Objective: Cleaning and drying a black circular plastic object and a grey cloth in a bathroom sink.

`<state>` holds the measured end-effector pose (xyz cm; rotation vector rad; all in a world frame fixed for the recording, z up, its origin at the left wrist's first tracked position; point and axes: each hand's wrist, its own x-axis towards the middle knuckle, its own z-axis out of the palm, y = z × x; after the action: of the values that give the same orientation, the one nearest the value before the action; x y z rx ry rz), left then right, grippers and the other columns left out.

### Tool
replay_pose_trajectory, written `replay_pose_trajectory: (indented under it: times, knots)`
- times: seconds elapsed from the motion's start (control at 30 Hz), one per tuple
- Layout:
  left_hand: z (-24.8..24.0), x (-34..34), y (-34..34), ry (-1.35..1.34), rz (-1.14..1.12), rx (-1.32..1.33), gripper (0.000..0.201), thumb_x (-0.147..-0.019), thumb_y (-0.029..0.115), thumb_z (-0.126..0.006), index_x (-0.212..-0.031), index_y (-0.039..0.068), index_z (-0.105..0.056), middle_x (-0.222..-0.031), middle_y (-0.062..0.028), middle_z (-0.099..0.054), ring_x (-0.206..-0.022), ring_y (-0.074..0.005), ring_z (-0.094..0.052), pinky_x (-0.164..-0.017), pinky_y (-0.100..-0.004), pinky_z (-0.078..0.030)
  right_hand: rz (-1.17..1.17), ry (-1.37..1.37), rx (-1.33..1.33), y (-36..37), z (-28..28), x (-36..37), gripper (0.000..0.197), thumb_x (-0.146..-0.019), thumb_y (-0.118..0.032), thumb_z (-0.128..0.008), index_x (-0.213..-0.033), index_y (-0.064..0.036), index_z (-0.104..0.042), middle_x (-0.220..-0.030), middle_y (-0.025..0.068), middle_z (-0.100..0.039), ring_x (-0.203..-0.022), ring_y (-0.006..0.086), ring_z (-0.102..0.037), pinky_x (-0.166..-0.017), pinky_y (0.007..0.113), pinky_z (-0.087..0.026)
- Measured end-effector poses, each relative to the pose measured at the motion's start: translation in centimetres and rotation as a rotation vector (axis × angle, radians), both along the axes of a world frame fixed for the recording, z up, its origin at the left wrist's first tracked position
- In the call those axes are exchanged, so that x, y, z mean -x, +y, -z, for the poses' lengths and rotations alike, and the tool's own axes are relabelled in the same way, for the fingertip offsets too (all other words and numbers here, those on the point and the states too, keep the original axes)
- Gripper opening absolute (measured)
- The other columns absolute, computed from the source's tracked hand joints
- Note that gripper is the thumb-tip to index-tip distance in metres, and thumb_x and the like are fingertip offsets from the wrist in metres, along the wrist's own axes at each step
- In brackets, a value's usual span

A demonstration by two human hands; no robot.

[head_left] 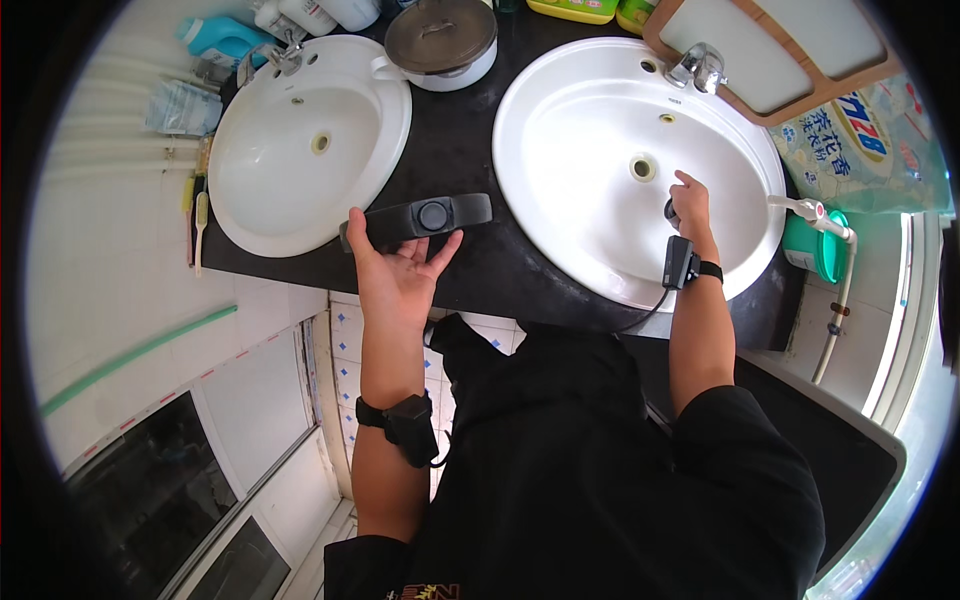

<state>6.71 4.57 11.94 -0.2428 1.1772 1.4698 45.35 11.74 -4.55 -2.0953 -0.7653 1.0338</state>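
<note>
My left hand (398,272), palm up, supports a long black device (470,210) with a round knob or lens at its middle. Its thumb is at the left end and the other fingers are partly hidden behind and below. The device is over the dark counter between two white sinks. Over the right sink (570,190), my right hand (693,208) is curled, with the index finger pointing toward the drain. A small dark object (671,212) shows at its fingers, mostly hidden, and I cannot tell its kind. Black strapped modules are on my right wrist (680,262) and left forearm (410,428).
The left sink (235,190) is set into the black counter (450,150). Behind stand a lidded pot (440,40) and a blue bottle (222,42). A chrome faucet (700,66), wood-framed panel (735,50), detergent bag (860,150), green tub (828,250) and pipe (848,270) are at the right.
</note>
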Motion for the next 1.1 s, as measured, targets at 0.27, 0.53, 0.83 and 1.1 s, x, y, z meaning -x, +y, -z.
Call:
replay_pose_trajectory:
  times: [0.27,0.53,0.83,1.1]
  knots:
    - [-0.2,0.5,0.4,0.065,0.207,-0.005,0.071,-0.085,0.055,-0.064,-0.124,0.002,-0.037,-0.113,-0.0167,-0.050,-0.112,-0.0262,-0.052,-0.098,-0.0598,-0.045,0.003,0.014,0.061,0.8,-1.1,0.4,0.018,-0.089,-0.013,-0.060,-0.097,-0.0011,-0.071,-0.071,0.0008,-0.057,-0.058,0.0103,-0.047,-0.055,0.027,-0.041]
    - [0.0,1.2,0.3,0.070,0.220,0.010,0.072,-0.084,0.056,-0.065,-0.126,0.003,-0.038,-0.120,-0.0175,-0.050,-0.116,-0.0276,-0.050,-0.099,-0.0591,-0.043,0.080,0.511,-0.194,1.2,-3.6,0.2,0.020,-0.092,-0.020,-0.059,-0.095,-0.0029,-0.068,-0.075,0.0005,-0.059,-0.068,0.0115,-0.056,-0.061,0.027,-0.045]
    - [-0.2,1.0,0.4,0.085,0.303,-0.019,0.080,-0.084,0.057,-0.064,-0.138,0.007,-0.033,-0.137,-0.0181,-0.040,-0.128,-0.0281,-0.041,-0.098,-0.0580,-0.043,-0.345,0.633,-0.131,0.0,-6.9,8.2,0.018,-0.094,-0.020,-0.056,-0.098,-0.0032,-0.061,-0.082,0.0030,-0.060,-0.074,0.0119,-0.058,-0.063,0.027,-0.048]
    - [0.2,0.8,0.6,0.036,0.290,-0.035,0.075,-0.085,0.056,-0.064,-0.136,0.007,-0.038,-0.134,-0.0165,-0.043,-0.127,-0.0266,-0.042,-0.097,-0.0562,-0.044,-0.746,0.596,-0.600,-2.0,-15.2,21.0,0.045,-0.078,0.002,-0.057,-0.123,-0.0051,-0.050,-0.113,0.0088,-0.054,-0.104,0.0222,-0.053,-0.092,0.033,-0.043]
